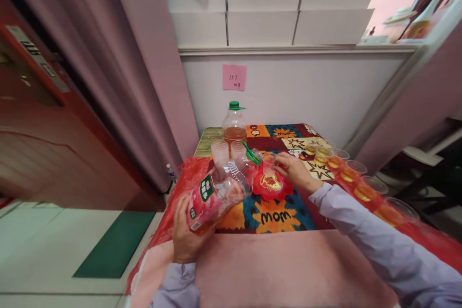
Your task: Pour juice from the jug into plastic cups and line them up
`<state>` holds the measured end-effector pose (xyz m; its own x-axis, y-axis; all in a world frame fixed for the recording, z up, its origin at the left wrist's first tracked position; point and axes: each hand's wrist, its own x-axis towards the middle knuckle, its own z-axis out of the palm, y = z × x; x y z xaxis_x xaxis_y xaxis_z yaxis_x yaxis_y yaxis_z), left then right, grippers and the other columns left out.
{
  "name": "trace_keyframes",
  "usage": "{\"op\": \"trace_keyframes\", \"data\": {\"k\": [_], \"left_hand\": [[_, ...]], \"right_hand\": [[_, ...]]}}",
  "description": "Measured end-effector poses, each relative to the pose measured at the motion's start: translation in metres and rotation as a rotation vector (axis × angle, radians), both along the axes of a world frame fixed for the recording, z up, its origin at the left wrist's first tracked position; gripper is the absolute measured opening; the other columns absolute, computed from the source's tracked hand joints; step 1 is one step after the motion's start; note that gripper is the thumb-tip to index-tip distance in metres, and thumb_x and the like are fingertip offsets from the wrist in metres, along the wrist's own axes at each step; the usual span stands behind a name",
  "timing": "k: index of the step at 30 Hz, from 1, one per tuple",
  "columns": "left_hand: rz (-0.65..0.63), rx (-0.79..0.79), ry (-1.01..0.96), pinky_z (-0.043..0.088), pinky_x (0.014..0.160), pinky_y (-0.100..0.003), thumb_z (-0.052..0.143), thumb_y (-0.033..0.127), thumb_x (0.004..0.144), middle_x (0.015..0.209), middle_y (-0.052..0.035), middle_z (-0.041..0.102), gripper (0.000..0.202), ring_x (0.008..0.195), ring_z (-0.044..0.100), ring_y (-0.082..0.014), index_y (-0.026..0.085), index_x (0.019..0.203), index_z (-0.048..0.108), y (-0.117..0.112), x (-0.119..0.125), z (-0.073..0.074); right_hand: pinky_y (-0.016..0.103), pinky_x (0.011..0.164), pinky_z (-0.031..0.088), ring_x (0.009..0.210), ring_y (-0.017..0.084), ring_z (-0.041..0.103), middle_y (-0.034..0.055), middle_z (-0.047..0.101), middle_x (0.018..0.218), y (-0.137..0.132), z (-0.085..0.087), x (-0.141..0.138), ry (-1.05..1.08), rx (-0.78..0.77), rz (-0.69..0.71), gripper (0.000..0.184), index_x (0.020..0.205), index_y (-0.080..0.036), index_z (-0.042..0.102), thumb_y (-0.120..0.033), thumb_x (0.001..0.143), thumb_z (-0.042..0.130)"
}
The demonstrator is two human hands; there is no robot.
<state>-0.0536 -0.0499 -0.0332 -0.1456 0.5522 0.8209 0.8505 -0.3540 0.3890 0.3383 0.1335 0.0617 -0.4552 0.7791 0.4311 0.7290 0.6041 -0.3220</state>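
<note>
The left hand (186, 236) has its grip closed around the bottom end of the big bottle (220, 190), fingers wrapped under the base. The bottle lies tilted above the near left part of the worktop (274, 216), its neck pointing away and to the right. The green cap (253, 155) hangs open at the mouth. The right hand (294, 171) pinches the small cup (269, 163) at the rim with the fingertips, a closed but light grip, and holds it just beside the bottle mouth, over a red plate (271, 185) with wavy edge.

I think the big bottle is light now, because almost no liquid shows inside. Its wall is thin, clear and ribbed, so it will probably dent if squeezed hard. The label area near the base looks smooth and may be slippery; the ribbed middle seems a safer place to hold. The small cup is thin clear plastic, very light and easy to crush, so the rim or the sides near the top are better held gently.

The big bottle is transparent with a pink and red label with a green mark. On the patterned cloth behind stand two empty cups (220, 153) and a second bottle (234, 127) with amber liquid and closed green cap. A row of filled cups (355, 169) runs along the right side. A pink note (234, 77) is on the wall.
</note>
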Motion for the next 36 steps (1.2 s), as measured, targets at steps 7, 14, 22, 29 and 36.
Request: {"op": "trace_keyframes", "data": {"k": [7, 14, 22, 29, 36], "left_hand": [[0.022, -0.034, 0.020, 0.054, 0.119, -0.068, 0.096, 0.047, 0.077, 0.155, -0.0244, 0.064, 0.102, 0.143, 0.065, -0.0462, 0.018, 0.163, 0.049, 0.001, -0.002, 0.001], [0.038, -0.020, 0.007, 0.055, 0.117, -0.068, 0.097, 0.047, 0.075, 0.154, -0.0224, 0.065, 0.104, 0.139, 0.067, -0.0452, 0.019, 0.163, 0.050, 0.001, 0.002, 0.007], [0.066, -0.049, 0.005, 0.055, 0.119, -0.066, 0.097, 0.045, 0.074, 0.155, -0.0203, 0.065, 0.105, 0.140, 0.067, -0.0443, 0.022, 0.166, 0.051, -0.001, 0.001, 0.009], [0.059, -0.029, 0.043, 0.056, 0.117, -0.067, 0.099, 0.045, 0.073, 0.155, -0.0231, 0.065, 0.109, 0.139, 0.068, -0.0458, 0.020, 0.167, 0.049, -0.001, 0.001, 0.009], [0.064, -0.046, 0.028, 0.055, 0.118, -0.066, 0.099, 0.052, 0.072, 0.157, -0.0221, 0.064, 0.109, 0.140, 0.067, -0.0455, 0.020, 0.165, 0.051, -0.001, 0.003, 0.011]], "right_hand": [[0.031, 0.078, 0.056, 0.092, 0.022, 0.077, 0.0086, 0.080, 0.114, -0.019, -0.049, -0.007, -0.056, -0.055, -0.026, 0.012, 0.100, -0.024, 0.080, -0.024, 0.105, 0.068], [0.040, 0.091, 0.064, 0.116, 0.031, 0.079, 0.0116, 0.077, 0.142, -0.023, -0.038, 0.007, -0.015, -0.018, -0.048, 0.037, 0.142, -0.030, 0.076, -0.034, 0.105, 0.072], [0.059, 0.120, 0.054, 0.147, 0.043, 0.064, 0.0235, 0.064, 0.160, -0.015, -0.046, -0.016, 0.209, -0.079, -0.192, 0.101, 0.166, -0.018, 0.050, -0.048, 0.081, 0.095], [0.058, 0.116, 0.058, 0.135, 0.041, 0.073, 0.0232, 0.070, 0.154, -0.008, -0.072, -0.042, 0.294, -0.217, -0.281, 0.077, 0.157, -0.017, 0.059, -0.031, 0.086, 0.084], [0.062, 0.119, 0.055, 0.141, 0.042, 0.068, 0.0234, 0.068, 0.155, -0.014, -0.072, -0.032, 0.347, -0.153, -0.238, 0.083, 0.162, -0.018, 0.056, -0.036, 0.085, 0.083]]}}
